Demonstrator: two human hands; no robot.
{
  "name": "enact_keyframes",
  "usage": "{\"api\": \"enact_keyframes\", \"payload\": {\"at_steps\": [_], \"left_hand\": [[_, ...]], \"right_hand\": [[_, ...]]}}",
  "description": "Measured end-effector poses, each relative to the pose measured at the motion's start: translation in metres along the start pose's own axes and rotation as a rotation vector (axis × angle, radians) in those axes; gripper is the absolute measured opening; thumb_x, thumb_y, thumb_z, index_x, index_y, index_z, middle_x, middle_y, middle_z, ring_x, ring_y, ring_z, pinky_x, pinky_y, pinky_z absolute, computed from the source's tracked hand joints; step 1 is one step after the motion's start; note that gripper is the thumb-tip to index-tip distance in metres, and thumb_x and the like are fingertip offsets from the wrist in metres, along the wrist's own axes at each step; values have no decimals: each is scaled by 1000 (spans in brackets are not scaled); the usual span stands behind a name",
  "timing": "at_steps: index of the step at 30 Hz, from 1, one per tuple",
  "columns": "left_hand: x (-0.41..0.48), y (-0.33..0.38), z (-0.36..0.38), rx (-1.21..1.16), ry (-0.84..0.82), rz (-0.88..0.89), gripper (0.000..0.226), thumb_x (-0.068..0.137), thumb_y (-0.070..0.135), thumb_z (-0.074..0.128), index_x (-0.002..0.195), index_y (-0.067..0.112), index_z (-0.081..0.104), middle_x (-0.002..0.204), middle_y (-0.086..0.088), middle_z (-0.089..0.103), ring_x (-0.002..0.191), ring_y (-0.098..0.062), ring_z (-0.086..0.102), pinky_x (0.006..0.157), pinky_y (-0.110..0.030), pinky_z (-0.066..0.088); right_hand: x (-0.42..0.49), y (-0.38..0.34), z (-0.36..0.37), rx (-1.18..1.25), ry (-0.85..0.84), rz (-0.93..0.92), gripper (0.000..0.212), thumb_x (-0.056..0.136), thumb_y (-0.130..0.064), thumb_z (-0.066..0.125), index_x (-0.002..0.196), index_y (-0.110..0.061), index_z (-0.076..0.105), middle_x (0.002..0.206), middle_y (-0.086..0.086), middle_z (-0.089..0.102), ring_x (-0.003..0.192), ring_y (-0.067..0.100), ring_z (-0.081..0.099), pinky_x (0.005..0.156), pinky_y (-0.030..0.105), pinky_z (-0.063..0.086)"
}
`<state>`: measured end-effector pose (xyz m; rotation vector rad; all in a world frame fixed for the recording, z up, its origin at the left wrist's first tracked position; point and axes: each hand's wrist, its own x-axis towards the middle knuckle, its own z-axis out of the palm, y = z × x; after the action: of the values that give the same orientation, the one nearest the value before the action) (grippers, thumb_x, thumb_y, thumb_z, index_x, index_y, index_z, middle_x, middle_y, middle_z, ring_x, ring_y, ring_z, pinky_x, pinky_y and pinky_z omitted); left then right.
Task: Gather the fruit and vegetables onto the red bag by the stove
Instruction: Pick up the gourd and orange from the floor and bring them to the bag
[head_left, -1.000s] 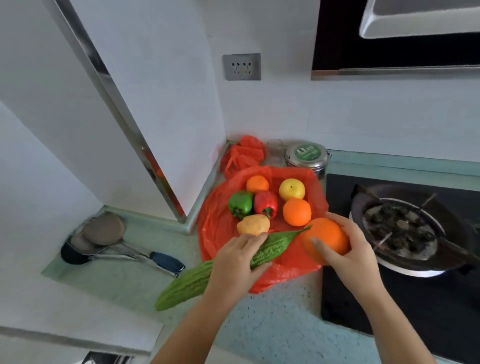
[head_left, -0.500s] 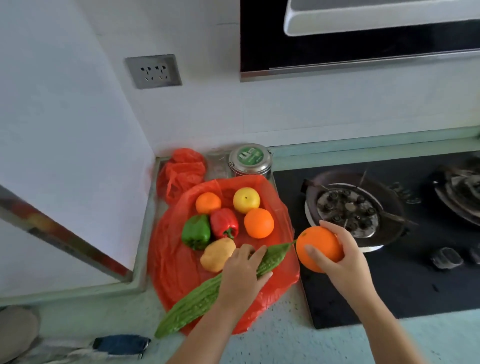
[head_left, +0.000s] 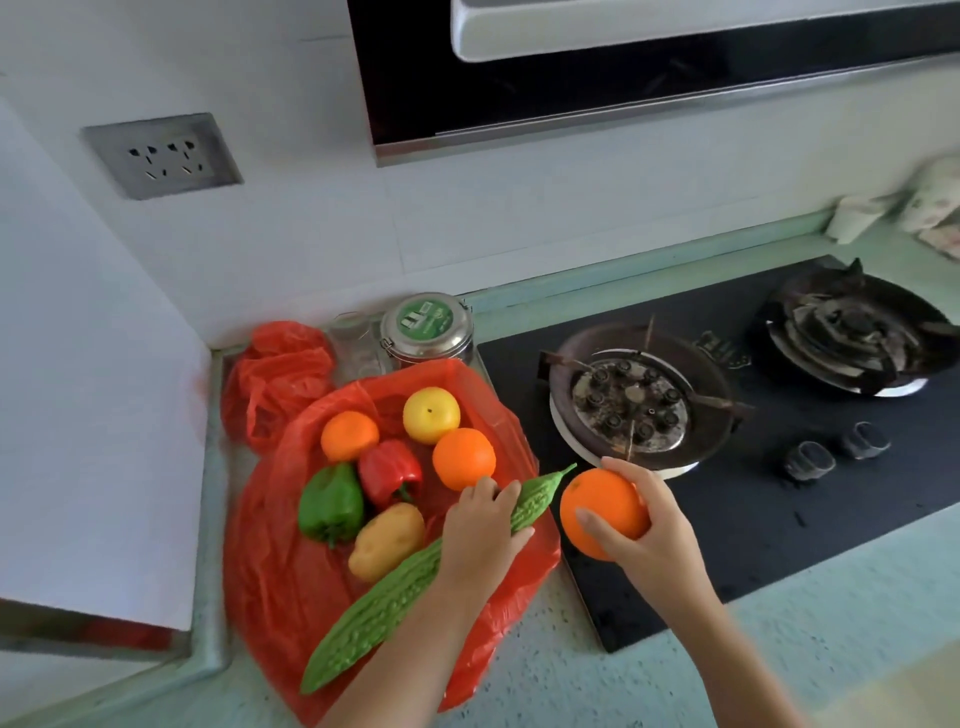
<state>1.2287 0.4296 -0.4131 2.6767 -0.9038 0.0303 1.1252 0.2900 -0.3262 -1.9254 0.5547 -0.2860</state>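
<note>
A red bag (head_left: 291, 582) lies flat on the counter left of the stove. On it sit two oranges (head_left: 349, 435) (head_left: 463, 457), a yellow fruit (head_left: 431, 414), a red pepper (head_left: 389, 473), a green pepper (head_left: 330, 503) and a potato (head_left: 385, 540). My left hand (head_left: 480, 535) grips a long green bitter gourd (head_left: 374, 608) that lies diagonally across the bag's front. My right hand (head_left: 641, 530) holds a large orange (head_left: 597, 512) just off the bag's right edge, over the stove's left rim.
A black gas stove (head_left: 753, 499) with two burners fills the right. A steel tin with a green lid (head_left: 427, 328) and a crumpled red bag (head_left: 280, 374) stand behind the flat bag. A white wall panel closes the left side. Paper items sit far right.
The view has swung right toward the stove. The gourd has moved further onto the bag in my left hand. My right hand still holds the large orange beside the bag.
</note>
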Motion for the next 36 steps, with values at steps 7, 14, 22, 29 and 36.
{"api": "enact_keyframes", "payload": {"at_steps": [7, 14, 22, 29, 36], "left_hand": [[-4, -13, 20, 32, -22, 12, 66, 38, 43, 91, 94, 14, 69, 75, -2, 60, 62, -21, 60, 43, -30, 48], [-33, -34, 1, -50, 203, 21, 44, 66, 42, 75, 100, 15, 68, 88, -2, 65, 78, -21, 62, 57, -30, 51], [-102, -72, -34, -48, 338, -214, 41, 80, 40, 51, 98, 10, 70, 94, -5, 65, 88, -22, 59, 69, -34, 54], [-134, -81, -44, -61, 365, -388, 40, 82, 39, 50, 103, 10, 69, 97, -3, 65, 93, -21, 59, 76, -32, 52], [-142, -79, -50, -78, 378, -449, 42, 82, 38, 49, 106, 9, 68, 98, -3, 65, 94, -22, 60, 76, -32, 53]], "right_hand": [[2, 5, 7, -49, -48, 2, 54, 73, -29, 74, 116, -38, 42, 110, -19, 42, 95, -5, 45, 63, 10, 39], [8, 2, 23, -65, -141, -27, 52, 74, -32, 73, 115, -42, 41, 110, -24, 39, 93, -4, 46, 58, 10, 41], [18, -8, 74, -93, -323, -135, 57, 74, -33, 74, 123, -35, 44, 118, -14, 41, 99, 4, 47, 72, 16, 41], [24, -5, 123, -214, -359, -259, 60, 75, -30, 73, 127, -23, 45, 120, -11, 37, 111, 16, 43, 86, 27, 39], [27, -2, 150, -351, -305, -326, 65, 75, -34, 73, 131, -20, 43, 134, 2, 42, 122, 25, 35, 91, 39, 39]]}}
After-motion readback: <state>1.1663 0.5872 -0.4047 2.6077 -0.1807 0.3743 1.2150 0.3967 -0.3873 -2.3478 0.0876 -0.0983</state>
